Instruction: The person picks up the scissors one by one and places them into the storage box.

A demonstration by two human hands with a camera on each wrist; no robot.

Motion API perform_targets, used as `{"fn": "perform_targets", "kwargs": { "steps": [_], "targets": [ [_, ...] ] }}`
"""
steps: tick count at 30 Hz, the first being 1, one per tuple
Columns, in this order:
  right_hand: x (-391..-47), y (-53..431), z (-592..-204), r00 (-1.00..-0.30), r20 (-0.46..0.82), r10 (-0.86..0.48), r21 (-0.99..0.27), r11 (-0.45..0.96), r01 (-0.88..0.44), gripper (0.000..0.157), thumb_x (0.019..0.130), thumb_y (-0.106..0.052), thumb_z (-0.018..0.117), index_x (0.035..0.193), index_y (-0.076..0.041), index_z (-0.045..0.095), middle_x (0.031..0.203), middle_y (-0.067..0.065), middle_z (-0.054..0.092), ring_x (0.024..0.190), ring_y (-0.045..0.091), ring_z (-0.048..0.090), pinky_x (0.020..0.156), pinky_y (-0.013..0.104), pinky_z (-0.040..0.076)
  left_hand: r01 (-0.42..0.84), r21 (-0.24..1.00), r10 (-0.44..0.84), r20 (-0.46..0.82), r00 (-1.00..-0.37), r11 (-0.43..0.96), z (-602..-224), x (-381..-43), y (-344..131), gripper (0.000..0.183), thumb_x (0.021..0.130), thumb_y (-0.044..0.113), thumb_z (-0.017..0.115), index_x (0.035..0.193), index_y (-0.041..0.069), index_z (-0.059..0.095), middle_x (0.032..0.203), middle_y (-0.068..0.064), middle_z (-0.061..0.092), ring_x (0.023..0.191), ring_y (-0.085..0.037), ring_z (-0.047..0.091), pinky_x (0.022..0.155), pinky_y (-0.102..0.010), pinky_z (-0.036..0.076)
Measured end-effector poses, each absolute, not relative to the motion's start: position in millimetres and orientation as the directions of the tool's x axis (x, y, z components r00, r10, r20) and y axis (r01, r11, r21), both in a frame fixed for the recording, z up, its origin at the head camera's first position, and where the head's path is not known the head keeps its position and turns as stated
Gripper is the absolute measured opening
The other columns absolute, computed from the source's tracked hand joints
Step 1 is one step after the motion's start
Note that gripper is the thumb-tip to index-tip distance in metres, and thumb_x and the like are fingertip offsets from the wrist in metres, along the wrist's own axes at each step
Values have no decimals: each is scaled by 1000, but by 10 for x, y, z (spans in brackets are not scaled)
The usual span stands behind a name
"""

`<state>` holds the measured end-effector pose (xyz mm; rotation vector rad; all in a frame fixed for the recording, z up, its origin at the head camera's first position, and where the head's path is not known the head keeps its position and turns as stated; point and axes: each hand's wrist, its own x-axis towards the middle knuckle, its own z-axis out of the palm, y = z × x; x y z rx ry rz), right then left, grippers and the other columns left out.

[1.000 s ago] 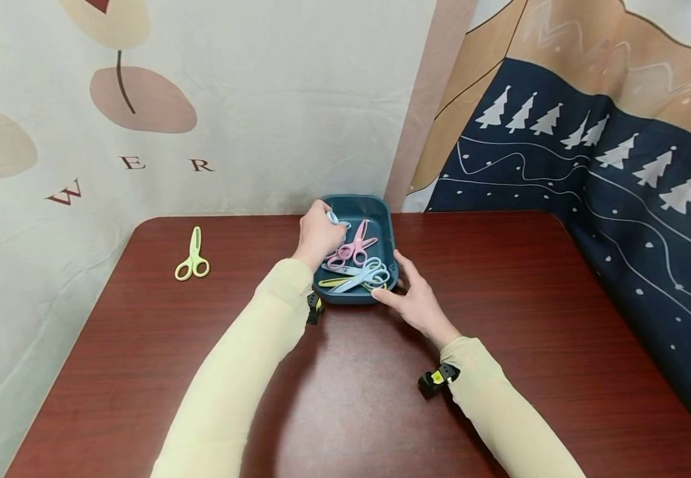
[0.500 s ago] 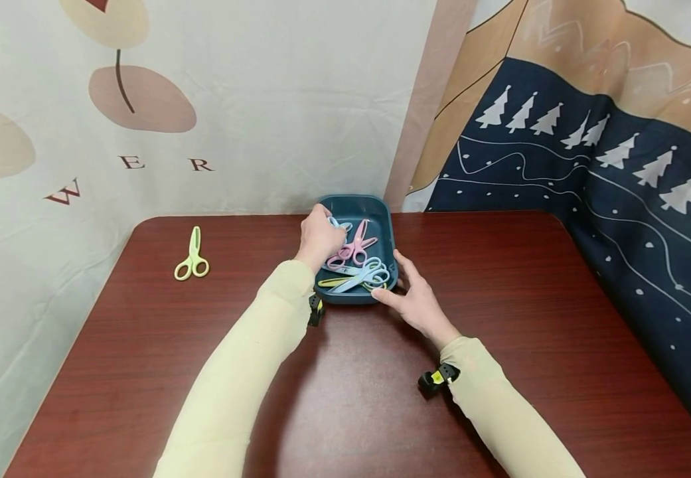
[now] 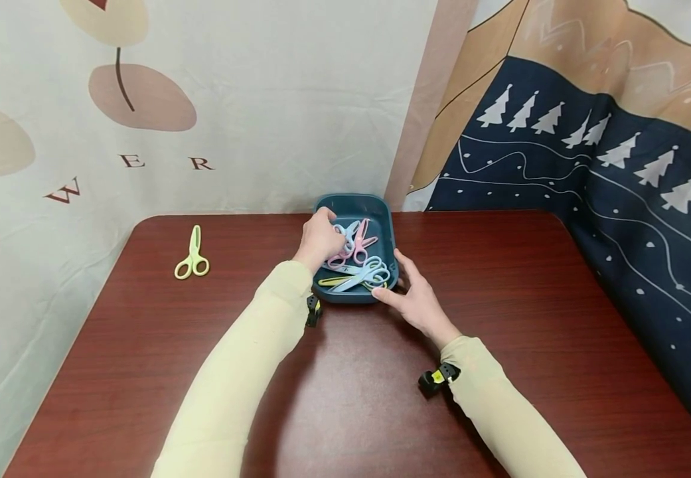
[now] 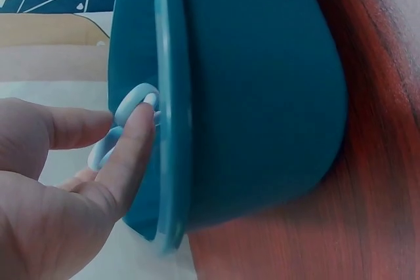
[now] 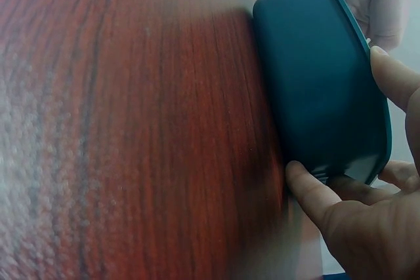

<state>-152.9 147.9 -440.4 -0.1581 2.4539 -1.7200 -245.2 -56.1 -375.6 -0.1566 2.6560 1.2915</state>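
A dark teal plastic box [image 3: 345, 299] holds several pairs of scissors near the table's back edge. My left hand [image 3: 318, 240] reaches over its left rim and pinches light blue scissors [image 3: 349, 232]. In the left wrist view, thumb and fingers close around their looped handles [image 4: 135, 101]; the lower part is hidden behind the wall. Pink scissors [image 3: 361, 247] lie right beside them. Toward the near end are other light blue scissors [image 3: 369, 272] and a yellow-green pair [image 3: 332, 282]. My right hand [image 3: 415, 299] grips the box's near right corner, thumb at the rim.
Light green scissors [image 3: 192, 255] lie alone on the table's left side. The reddish-brown wooden table [image 3: 500, 279] meets a pale printed cloth [image 3: 273, 133] behind and a navy tree-patterned cloth [image 3: 560, 166] on the right.
The light blue scissors in my left hand have shifted right and toward me inside the box, now overlapping the pink pair. My right hand and the box stay put.
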Motion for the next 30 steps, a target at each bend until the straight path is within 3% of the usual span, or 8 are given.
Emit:
{"fn": "perform_targets", "kwargs": {
  "steps": [4,15,22,30],
  "targets": [
    [-1529,1478,-4399,-985,-52,-164,-938,347,-9,92,93,-18,79,165,-14,23,160,17,41,140,39,50,109,52,47,-153,754,12,-208,-978,639,-3773,-2459,-582,46,96,6,66,139,3,51,119,-19,62,101,-29,63,85,-40,56],
    [-1533,1479,-4425,-985,-51,-166,-937,349,-10,92,93,-17,79,165,-14,22,161,19,39,140,40,49,108,53,48,-115,743,55,-201,-978,659,-3799,-2440,-646,49,96,14,72,140,3,53,128,-18,64,117,-32,62,102,-46,53],
    [-1525,1484,-4421,-984,-52,-173,-939,343,-11,91,93,-17,79,165,-14,22,161,20,39,141,40,49,110,54,46,8,709,136,-124,-983,705,-3839,-2412,-688,46,97,18,72,138,4,57,136,-17,61,123,-32,58,105,-46,51],
    [-1524,1484,-4424,-982,-49,-180,-946,323,-12,92,94,-17,78,166,-13,21,162,21,38,141,42,47,110,56,45,93,726,196,-59,-979,681,-3900,-2400,-753,48,96,19,74,138,3,58,134,-17,59,121,-31,61,99,-46,55]
  ]
}}
